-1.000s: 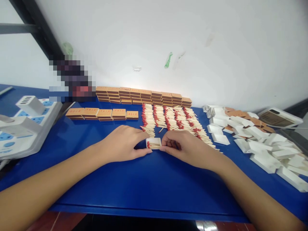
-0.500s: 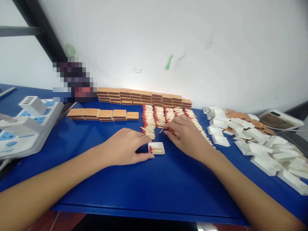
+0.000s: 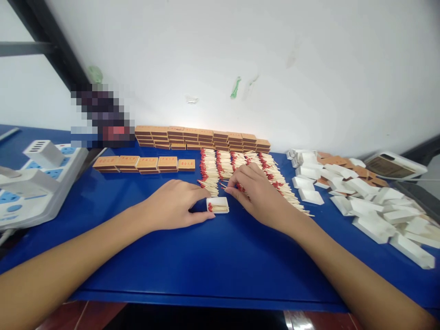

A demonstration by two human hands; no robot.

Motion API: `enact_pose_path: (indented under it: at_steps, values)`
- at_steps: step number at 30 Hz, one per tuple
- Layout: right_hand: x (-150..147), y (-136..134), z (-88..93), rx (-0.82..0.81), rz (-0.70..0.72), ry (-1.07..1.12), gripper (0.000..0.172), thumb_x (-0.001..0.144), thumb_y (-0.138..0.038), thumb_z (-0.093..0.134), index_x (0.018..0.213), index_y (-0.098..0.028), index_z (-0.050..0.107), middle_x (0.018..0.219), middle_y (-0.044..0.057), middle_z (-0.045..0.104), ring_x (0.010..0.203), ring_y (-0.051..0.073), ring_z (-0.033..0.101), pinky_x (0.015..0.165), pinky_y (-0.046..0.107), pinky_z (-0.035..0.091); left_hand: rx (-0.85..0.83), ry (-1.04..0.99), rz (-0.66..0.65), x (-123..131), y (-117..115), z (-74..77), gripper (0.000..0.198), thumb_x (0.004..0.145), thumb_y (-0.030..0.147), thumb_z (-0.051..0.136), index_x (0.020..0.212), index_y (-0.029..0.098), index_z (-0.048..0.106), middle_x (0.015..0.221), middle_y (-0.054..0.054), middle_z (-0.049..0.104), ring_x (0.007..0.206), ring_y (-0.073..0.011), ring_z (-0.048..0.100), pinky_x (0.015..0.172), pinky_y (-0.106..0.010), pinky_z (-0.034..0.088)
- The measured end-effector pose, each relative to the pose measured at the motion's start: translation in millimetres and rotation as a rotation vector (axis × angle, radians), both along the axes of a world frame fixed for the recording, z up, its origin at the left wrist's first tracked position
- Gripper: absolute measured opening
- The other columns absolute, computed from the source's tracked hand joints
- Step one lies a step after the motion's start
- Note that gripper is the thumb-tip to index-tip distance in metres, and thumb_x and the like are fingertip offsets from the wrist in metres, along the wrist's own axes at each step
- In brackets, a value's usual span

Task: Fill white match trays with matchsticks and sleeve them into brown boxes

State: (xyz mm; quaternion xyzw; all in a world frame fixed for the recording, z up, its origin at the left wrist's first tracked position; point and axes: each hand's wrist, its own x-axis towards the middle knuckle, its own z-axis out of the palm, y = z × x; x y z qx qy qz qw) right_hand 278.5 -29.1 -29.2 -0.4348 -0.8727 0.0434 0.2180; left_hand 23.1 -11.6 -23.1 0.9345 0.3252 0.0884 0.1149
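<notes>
A small white matchbox tray (image 3: 217, 205) with several red-tipped matches in it lies on the blue table (image 3: 206, 256). My left hand (image 3: 175, 204) rests beside it, with thumb and fingers holding its left edge. Just behind the tray, my right hand (image 3: 256, 190) lies over the rows of loose matches (image 3: 237, 169), its fingertips pinched on a match or two at the rows' near end.
Orange matchboxes (image 3: 202, 138) are stacked along the wall, and a shorter row (image 3: 144, 162) sits nearer at left. White empty trays and orange sleeves (image 3: 364, 197) are heaped at right. A white power strip (image 3: 30, 183) lies at far left.
My right hand left the tray, reached back to the match rows and now draws matches toward the tray. My left hand has stayed on the tray's left edge.
</notes>
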Motion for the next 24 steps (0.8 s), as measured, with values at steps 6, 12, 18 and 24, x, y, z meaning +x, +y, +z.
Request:
enact_pose_path:
  at_steps: [6, 12, 18, 24]
  values:
    - [-9.8, -13.2, 0.0, -0.038, 0.099, 0.054, 0.011, 0.105, -0.021, 0.059, 0.096, -0.021, 0.064, 0.096, 0.008, 0.064, 0.097, 0.025, 0.054, 0.086, 0.041, 0.045, 0.016, 0.006, -0.013, 0.1, -0.3, -1.1, 0.032, 0.099, 0.049, 0.065, 0.097, 0.018, 0.073, 0.074, 0.001, 0.067, 0.066, -0.0155, 0.062, 0.060, -0.029, 0.033]
    - [1.6, -0.5, -7.0, 0.061, -0.027, 0.067, 0.009, 0.104, -0.021, 0.062, 0.095, -0.019, 0.066, 0.091, 0.007, 0.066, 0.091, 0.025, 0.056, 0.084, 0.040, 0.046, 0.020, -0.005, -0.027, 0.3, -0.9, -2.2, 0.032, 0.099, 0.048, 0.067, 0.107, 0.018, 0.075, 0.074, 0.001, 0.067, 0.067, -0.0150, 0.063, 0.061, -0.028, 0.033]
    - [2.1, 13.7, -13.5, 0.059, -0.125, -0.130, 0.016, 0.102, -0.025, 0.065, 0.088, -0.018, 0.065, 0.091, 0.010, 0.066, 0.096, 0.029, 0.056, 0.086, 0.044, 0.046, 0.003, -0.017, -0.028, 0.1, 0.6, -0.2, 0.031, 0.098, 0.048, 0.067, 0.107, 0.019, 0.077, 0.070, 0.003, 0.064, 0.060, -0.0129, 0.057, 0.058, -0.027, 0.033]
    - [4.0, 2.5, 1.6, 0.056, -0.077, -0.049, 0.016, 0.106, -0.023, 0.058, 0.091, -0.019, 0.061, 0.096, 0.011, 0.065, 0.097, 0.028, 0.055, 0.087, 0.042, 0.045, 0.013, -0.042, -0.021, -0.8, 2.3, 0.3, 0.030, 0.098, 0.048, 0.068, 0.105, 0.020, 0.077, 0.067, 0.003, 0.062, 0.059, -0.0125, 0.056, 0.058, -0.027, 0.033]
